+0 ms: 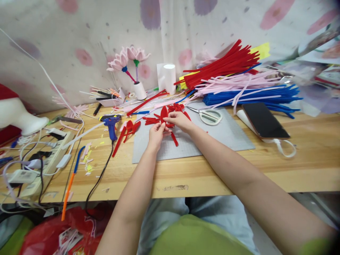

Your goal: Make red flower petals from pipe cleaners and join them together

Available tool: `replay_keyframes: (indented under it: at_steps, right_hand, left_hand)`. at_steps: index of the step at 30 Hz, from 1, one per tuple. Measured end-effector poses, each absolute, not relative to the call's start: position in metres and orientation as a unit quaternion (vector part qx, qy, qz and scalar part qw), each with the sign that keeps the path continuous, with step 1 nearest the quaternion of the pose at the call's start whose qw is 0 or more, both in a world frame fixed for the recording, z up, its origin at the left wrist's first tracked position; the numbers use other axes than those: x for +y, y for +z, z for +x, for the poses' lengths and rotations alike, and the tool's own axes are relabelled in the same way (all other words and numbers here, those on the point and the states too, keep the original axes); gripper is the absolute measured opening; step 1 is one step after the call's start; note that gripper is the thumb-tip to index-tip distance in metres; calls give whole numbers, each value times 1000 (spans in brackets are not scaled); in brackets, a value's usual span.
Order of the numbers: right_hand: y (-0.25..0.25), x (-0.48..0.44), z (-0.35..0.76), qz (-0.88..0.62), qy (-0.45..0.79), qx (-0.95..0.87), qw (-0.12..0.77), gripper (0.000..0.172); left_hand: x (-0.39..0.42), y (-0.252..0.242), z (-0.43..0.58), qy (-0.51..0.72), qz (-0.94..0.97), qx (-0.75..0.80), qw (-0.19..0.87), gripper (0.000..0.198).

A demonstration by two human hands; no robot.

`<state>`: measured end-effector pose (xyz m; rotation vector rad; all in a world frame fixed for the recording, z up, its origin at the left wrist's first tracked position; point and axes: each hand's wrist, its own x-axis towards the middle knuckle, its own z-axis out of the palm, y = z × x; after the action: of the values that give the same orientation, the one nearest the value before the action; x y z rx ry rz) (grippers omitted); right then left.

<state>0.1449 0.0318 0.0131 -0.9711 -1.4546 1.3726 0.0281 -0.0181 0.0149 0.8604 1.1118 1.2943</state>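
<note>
nearest, short of the grey mat point(231, 131) and off to its left, a red bag point(34, 238) sits below the edge of the worktop point(305, 170); the slips in it are too blurred to read. over the left half of the mat, the left hand point(157, 134) pinches the lower end of a fuzzy red petal point(164, 112) between thumb and fingertips, while the right hand point(178, 120) has its fingertips drawn together at the petal's lower right side. the petal points up above the mat. it looks very light, soft and bendy, likely with a wire core; the nap should not slip but may flatten if squeezed, so the narrow base seems the best place to hold. more red pieces point(151, 121) lie on the mat, and scissors point(201, 112) rest near its far edge. left of the mat is a blue glue gun point(111, 128); right of it, a phone point(265, 120) with a dark screen. beyond the mat lie red stems point(220, 69), then pale pink flowers point(120, 62) stand in a white pot point(140, 92). no brand or label is legible.
</note>
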Motion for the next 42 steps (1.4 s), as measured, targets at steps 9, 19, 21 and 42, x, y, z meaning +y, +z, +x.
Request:
replay_keyframes:
  at_steps: [9, 19, 21, 42]
  right_hand:
    - [17, 28, 146, -403, 528, -604, 441, 39]
    - [16, 21, 131, -401, 594, -522, 463, 42]
    - [17, 21, 134, -391, 600, -524, 462, 41]
    - [26, 22, 142, -390, 542, -562, 488, 29]
  left_hand:
    - [-16, 11, 28, 553, 356, 482, 579, 16]
    - [-17, 8, 35, 565, 330, 496, 571, 18]
    - [-17, 9, 35, 567, 330, 495, 570, 18]
    - [-18, 12, 37, 536, 396, 479, 572, 18]
